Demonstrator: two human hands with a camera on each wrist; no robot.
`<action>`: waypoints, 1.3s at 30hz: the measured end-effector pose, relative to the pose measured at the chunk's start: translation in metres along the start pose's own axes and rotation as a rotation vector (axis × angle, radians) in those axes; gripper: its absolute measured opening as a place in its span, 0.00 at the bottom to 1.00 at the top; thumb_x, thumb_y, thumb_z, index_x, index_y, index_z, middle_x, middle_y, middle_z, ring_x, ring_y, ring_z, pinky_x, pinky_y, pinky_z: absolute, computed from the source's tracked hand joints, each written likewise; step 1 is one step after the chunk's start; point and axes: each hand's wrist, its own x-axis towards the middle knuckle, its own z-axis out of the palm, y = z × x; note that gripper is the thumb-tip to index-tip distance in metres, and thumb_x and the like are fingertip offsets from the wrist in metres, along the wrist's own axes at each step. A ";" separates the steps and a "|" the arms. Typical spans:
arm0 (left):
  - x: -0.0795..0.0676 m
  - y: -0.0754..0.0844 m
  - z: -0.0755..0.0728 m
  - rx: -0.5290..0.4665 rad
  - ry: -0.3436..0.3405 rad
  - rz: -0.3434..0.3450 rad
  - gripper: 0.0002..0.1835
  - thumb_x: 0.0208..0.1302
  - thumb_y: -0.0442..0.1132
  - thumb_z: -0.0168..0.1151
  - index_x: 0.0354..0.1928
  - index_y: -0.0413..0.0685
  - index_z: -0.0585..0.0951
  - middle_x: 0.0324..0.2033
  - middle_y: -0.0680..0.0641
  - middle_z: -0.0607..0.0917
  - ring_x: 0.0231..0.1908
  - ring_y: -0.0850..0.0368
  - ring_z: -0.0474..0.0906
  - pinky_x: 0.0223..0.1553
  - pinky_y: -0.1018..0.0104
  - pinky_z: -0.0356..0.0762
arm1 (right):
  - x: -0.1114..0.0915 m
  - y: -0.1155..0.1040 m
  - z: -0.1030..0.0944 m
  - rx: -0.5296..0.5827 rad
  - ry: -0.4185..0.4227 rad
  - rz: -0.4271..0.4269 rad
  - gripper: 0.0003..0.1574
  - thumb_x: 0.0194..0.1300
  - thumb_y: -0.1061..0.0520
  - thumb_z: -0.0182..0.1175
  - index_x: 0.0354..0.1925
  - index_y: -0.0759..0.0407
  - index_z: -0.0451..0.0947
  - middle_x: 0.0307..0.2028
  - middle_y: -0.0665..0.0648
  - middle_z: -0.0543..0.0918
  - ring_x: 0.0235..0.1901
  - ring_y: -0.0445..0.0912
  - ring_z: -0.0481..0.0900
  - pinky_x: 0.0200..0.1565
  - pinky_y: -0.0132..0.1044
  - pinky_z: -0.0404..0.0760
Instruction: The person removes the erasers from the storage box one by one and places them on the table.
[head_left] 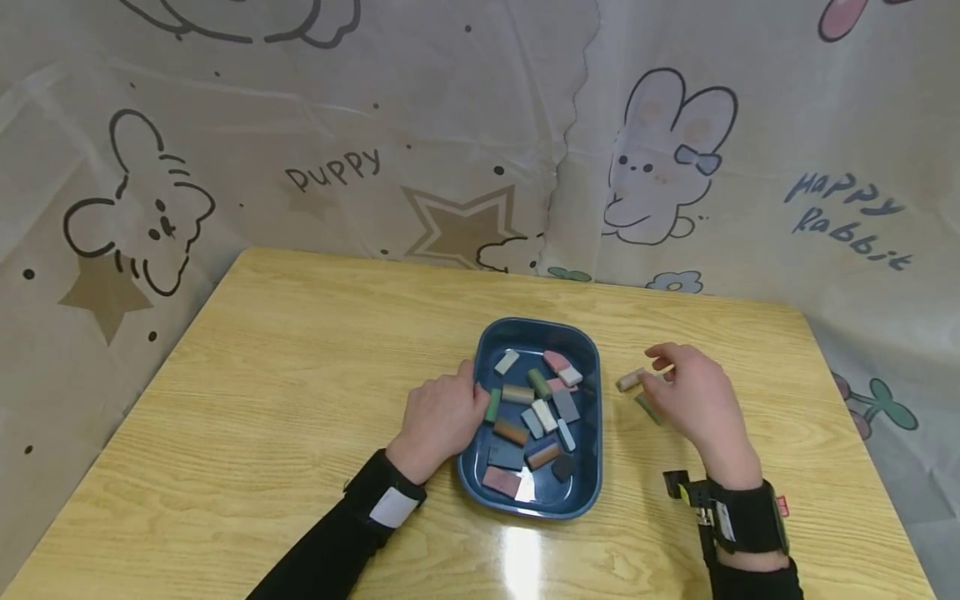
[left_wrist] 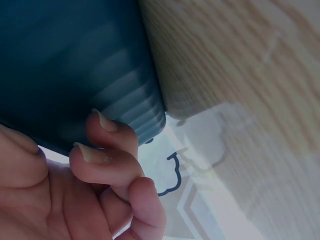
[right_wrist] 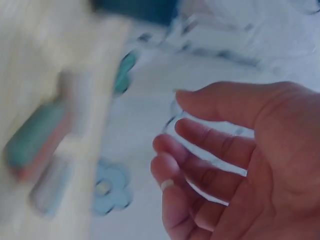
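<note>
A dark blue rectangular box (head_left: 536, 329) holds several small coloured blocks and sticks, chalk- or eraser-like; their exact kind is unclear. My left hand (head_left: 438, 417) grips the box's left side, thumb at the rim. In the left wrist view, bent fingers (left_wrist: 107, 160) lie against the ribbed outer wall. To the right of the box, my right hand (head_left: 697, 400) hovers with loosely bent fingers; the right wrist view shows nothing between them. By its fingertips, a beige stick (head_left: 630, 380) and a green piece (head_left: 647, 408) lie on the table, partly hidden. The right wrist view blurs a green-and-orange piece (right_wrist: 37, 140).
The box stands on a light wood-grain table (head_left: 322, 358). Behind the table's far edge hangs a pale curtain (head_left: 450, 108) with printed cartoon animals, which also covers both sides.
</note>
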 end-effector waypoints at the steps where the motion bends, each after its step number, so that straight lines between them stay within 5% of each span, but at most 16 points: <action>1: 0.000 0.000 0.000 0.000 0.000 0.000 0.11 0.66 0.44 0.50 0.38 0.43 0.74 0.12 0.50 0.72 0.11 0.58 0.67 0.11 0.66 0.60 | -0.001 -0.009 0.001 -0.005 0.010 -0.037 0.23 0.61 0.55 0.62 0.51 0.67 0.76 0.42 0.68 0.82 0.39 0.59 0.79 0.37 0.53 0.77; 7: 0.000 0.001 0.000 0.007 0.001 -0.002 0.11 0.66 0.45 0.50 0.38 0.43 0.74 0.13 0.49 0.72 0.11 0.58 0.67 0.11 0.66 0.60 | -0.012 -0.052 0.017 -0.056 -0.038 -0.304 0.19 0.55 0.57 0.68 0.46 0.60 0.81 0.40 0.58 0.82 0.34 0.49 0.79 0.33 0.44 0.81; 11: 0.000 0.001 0.000 0.011 -0.004 -0.005 0.12 0.66 0.45 0.50 0.39 0.43 0.74 0.13 0.49 0.72 0.11 0.58 0.67 0.11 0.65 0.61 | -0.018 -0.070 0.035 -0.059 -0.197 -0.473 0.15 0.53 0.61 0.69 0.42 0.56 0.83 0.39 0.53 0.81 0.35 0.43 0.78 0.35 0.41 0.82; 15: 0.000 0.001 0.000 0.013 -0.015 -0.008 0.12 0.67 0.45 0.49 0.40 0.43 0.74 0.13 0.49 0.73 0.11 0.58 0.67 0.12 0.65 0.61 | -0.023 -0.078 0.055 -0.064 -0.361 -0.539 0.12 0.51 0.63 0.69 0.37 0.54 0.85 0.35 0.49 0.80 0.35 0.41 0.77 0.38 0.39 0.81; 23: 0.001 0.001 0.000 0.032 -0.028 -0.013 0.13 0.67 0.46 0.49 0.40 0.42 0.74 0.13 0.49 0.73 0.11 0.58 0.67 0.12 0.66 0.61 | -0.026 -0.081 0.076 -0.167 -0.308 -0.560 0.11 0.50 0.61 0.69 0.35 0.49 0.84 0.31 0.47 0.79 0.33 0.43 0.72 0.33 0.39 0.77; 31: 0.000 0.001 -0.001 0.032 -0.040 -0.020 0.13 0.67 0.46 0.49 0.41 0.42 0.74 0.13 0.49 0.72 0.12 0.57 0.68 0.13 0.66 0.60 | -0.023 -0.081 0.064 -0.091 -0.309 -0.523 0.14 0.51 0.57 0.68 0.39 0.50 0.82 0.35 0.47 0.78 0.33 0.41 0.72 0.35 0.38 0.78; 39: 0.000 0.002 -0.001 0.023 -0.017 -0.007 0.12 0.66 0.45 0.50 0.39 0.42 0.74 0.13 0.50 0.72 0.11 0.57 0.67 0.12 0.66 0.60 | -0.017 -0.066 0.028 -0.046 -0.050 -0.405 0.19 0.49 0.56 0.67 0.43 0.53 0.80 0.37 0.50 0.79 0.36 0.46 0.70 0.33 0.40 0.76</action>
